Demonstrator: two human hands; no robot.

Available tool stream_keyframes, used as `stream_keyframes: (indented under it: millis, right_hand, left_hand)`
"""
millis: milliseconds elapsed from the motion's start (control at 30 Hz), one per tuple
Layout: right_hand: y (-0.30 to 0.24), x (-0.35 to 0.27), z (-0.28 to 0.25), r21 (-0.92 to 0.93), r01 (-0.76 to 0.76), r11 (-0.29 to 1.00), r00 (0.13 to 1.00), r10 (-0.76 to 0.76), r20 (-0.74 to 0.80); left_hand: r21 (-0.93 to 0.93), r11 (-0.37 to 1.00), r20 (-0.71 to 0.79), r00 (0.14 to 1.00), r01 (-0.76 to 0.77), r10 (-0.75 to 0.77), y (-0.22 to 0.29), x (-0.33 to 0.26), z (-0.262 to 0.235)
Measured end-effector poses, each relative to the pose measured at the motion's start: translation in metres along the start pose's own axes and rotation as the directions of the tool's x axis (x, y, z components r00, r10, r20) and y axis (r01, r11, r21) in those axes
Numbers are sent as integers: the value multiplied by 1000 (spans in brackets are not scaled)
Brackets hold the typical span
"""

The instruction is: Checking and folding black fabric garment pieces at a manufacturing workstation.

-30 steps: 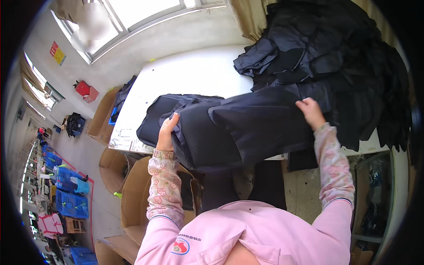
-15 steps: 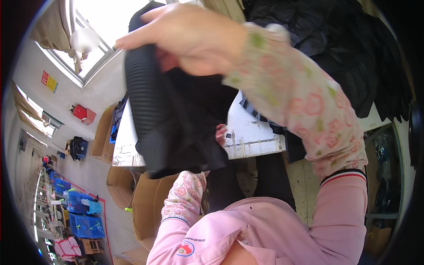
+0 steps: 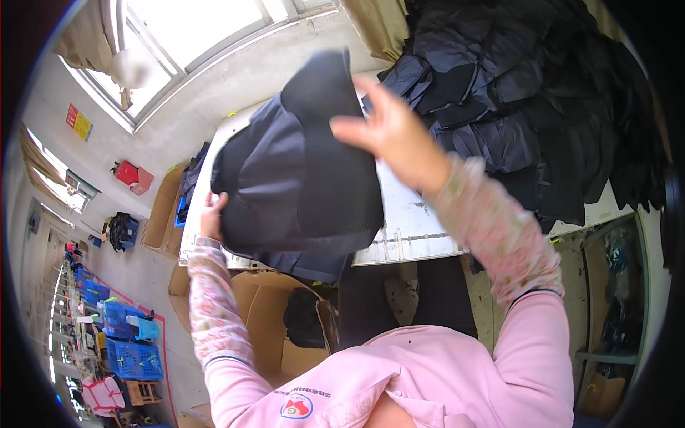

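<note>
We hold the dark garment [image 3: 300,171] aloft over the white counter [image 3: 414,221], its long axis upright, right hand [image 3: 389,132] clamped on its upper edge, left hand [image 3: 212,217] gripping its lower left edge.

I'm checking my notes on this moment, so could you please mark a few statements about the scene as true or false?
1. Both hands hold a dark garment. True: the left hand grips its lower left edge and the right hand its upper right.
2. The garment lies flat on the table. False: it is lifted above the white table.
3. A pile of dark clothes lies on the right of the table. True.
4. The cardboard box below the table holds blue crates. False: something dark lies in it.
5. The sleeves are plain white. False: they are pink and floral.
</note>
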State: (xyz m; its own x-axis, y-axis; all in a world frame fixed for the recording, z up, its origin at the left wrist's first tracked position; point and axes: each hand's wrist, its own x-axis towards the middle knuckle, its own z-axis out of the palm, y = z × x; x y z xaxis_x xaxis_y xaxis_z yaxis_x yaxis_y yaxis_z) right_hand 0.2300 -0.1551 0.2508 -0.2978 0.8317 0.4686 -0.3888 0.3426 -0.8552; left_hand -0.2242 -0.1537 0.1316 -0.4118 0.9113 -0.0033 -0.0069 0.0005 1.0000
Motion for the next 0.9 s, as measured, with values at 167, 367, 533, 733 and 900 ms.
stream_keyframes:
  millis: [167,367,533,733,900]
  right_hand:
    - [193,-97,15,14,-436,900,855,419,-305]
    - [277,-138,49,74,-606,792,675,561,-480]
    - [267,-119,27,-13,-651,759,703,595,-390]
    - [280,-13,-40,-189,-630,753,745,517,-421]
    - [214,38,-142,-214,-464,860,778,279,-562]
  left_hand:
    - [979,201,-126,841,20,527,28,41,12]
    - [584,469,663,723,-663,195,-65,-83,139]
    - [716,297,668,744,-632,-26,-117,-124,153]
    - [690,288,698,716,-664,-24,-125,-121,153]
    - [687,320,695,718,-652,-30,-130,-121,151]
